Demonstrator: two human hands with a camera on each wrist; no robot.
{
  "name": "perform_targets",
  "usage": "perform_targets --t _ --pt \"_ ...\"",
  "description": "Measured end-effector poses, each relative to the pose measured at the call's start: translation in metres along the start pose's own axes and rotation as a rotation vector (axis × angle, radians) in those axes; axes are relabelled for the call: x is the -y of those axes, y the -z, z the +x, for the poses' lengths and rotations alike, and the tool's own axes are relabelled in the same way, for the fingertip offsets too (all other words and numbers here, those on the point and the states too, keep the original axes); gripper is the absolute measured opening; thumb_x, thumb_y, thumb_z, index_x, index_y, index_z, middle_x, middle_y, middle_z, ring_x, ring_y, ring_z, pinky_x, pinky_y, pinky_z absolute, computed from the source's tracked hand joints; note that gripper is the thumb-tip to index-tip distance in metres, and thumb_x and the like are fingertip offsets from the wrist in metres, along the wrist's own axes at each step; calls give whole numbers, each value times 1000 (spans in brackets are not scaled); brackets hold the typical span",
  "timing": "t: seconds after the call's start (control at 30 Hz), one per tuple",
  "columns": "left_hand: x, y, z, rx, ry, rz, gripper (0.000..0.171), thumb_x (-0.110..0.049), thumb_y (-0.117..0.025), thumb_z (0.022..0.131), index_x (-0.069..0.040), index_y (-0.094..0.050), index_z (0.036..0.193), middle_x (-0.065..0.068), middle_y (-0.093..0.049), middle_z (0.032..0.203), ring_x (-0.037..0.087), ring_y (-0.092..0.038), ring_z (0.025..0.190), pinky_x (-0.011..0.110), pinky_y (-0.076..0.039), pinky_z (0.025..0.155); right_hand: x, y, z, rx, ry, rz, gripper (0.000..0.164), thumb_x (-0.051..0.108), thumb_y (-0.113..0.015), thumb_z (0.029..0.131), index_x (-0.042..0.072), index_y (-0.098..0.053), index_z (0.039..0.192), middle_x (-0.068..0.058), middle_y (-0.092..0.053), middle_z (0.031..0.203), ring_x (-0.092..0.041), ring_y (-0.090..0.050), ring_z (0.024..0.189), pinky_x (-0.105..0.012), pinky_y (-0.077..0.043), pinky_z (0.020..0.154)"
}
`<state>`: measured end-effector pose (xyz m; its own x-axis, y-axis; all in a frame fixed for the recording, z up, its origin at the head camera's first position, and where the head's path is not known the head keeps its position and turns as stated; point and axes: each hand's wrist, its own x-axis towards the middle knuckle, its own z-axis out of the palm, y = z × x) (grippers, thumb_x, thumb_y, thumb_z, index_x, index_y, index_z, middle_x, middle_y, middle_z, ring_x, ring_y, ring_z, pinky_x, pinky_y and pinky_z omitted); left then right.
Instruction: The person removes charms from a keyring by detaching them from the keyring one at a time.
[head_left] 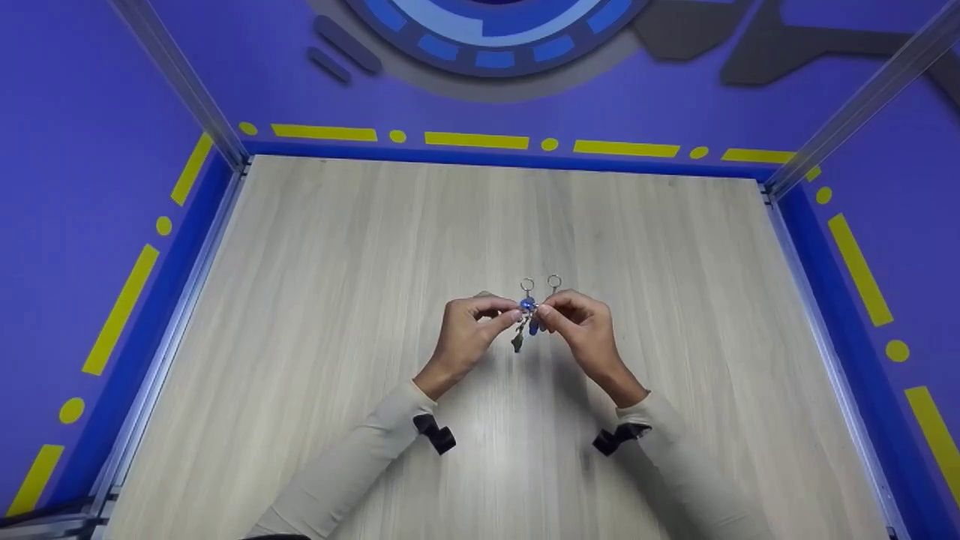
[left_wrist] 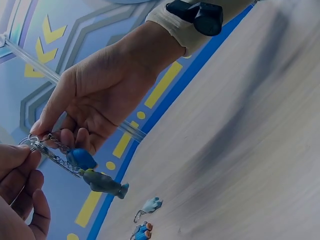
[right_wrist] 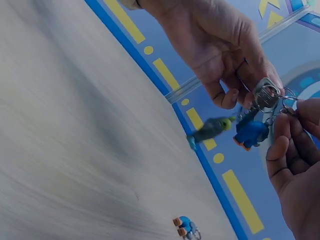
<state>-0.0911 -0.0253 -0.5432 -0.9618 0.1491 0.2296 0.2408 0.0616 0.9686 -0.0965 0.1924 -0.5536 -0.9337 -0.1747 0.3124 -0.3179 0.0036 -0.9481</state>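
My left hand (head_left: pixel 466 330) and right hand (head_left: pixel 589 330) meet fingertip to fingertip over the middle of the table. Each pinches metal rings and chain links between thumb and fingers. From the left fingers hangs a grey-green figurine keychain (left_wrist: pixel 105 182) on a chain, tilted and blurred in the right wrist view. Beside it a blue figurine keychain (right_wrist: pixel 251 134) with orange feet dangles from the small ring in my right fingers. The silver ring and fittings (right_wrist: pixel 266 95) of the left hand's keychain overlap the right fingertips. Where the rings touch is partly hidden by fingers.
On the wooden table (head_left: pixel 510 217) just beyond the hands lie a pale blue keychain (left_wrist: pixel 151 204) and a blue and orange keychain (left_wrist: pixel 142 231), each with a metal ring. Blue walls (head_left: pixel 495 112) with yellow marks enclose the table's back and sides.
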Motion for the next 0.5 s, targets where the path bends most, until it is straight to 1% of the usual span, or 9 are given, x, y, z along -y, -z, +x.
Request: perform_targets --t 0.13,0.2,0.3,0.4,0.5 --pt "0 -1 -1 23 -45 13 7 -7 -85 96 -11 -89 100 -2 -82 95 14 -71 87 27 -55 81 -1 0 0 30 -20 36 7 -6 -71 104 -8 -74 98 -8 -72 84 -14 -65 72 -24 -56 66" --pt "0 -2 -1 45 -75 26 8 -7 -85 97 -12 -89 101 -2 -82 96 15 -71 88 27 -54 80 -2 -1 0 37 -24 41 8 -5 -71 104 -9 -75 98 -7 -72 84 -14 -66 71 -25 -57 66" --pt "-1 -4 0 73 -102 52 7 -9 -84 98 -12 -89 102 -1 -82 97 15 -71 88 28 -55 81 -2 -3 1 21 -20 34 8 -5 -72 104 -8 -76 97 -6 -72 83 -13 -65 71 -24 -57 66" --pt "-2 -4 1 97 -82 75 6 -12 -82 101 -10 -87 104 -2 -81 100 13 -71 91 33 -58 85 -2 -5 1 -18 -1 4 7 -5 -72 103 -6 -76 97 -8 -72 82 -13 -65 70 -23 -56 66" --pt "-3 -3 1 134 -22 50 7 -12 -79 103 -8 -84 107 -1 -79 103 15 -71 96 35 -60 87 -2 -6 1 -50 23 -39 5 -6 -73 102 -5 -76 98 -12 -72 83 -17 -66 70 -23 -55 65"
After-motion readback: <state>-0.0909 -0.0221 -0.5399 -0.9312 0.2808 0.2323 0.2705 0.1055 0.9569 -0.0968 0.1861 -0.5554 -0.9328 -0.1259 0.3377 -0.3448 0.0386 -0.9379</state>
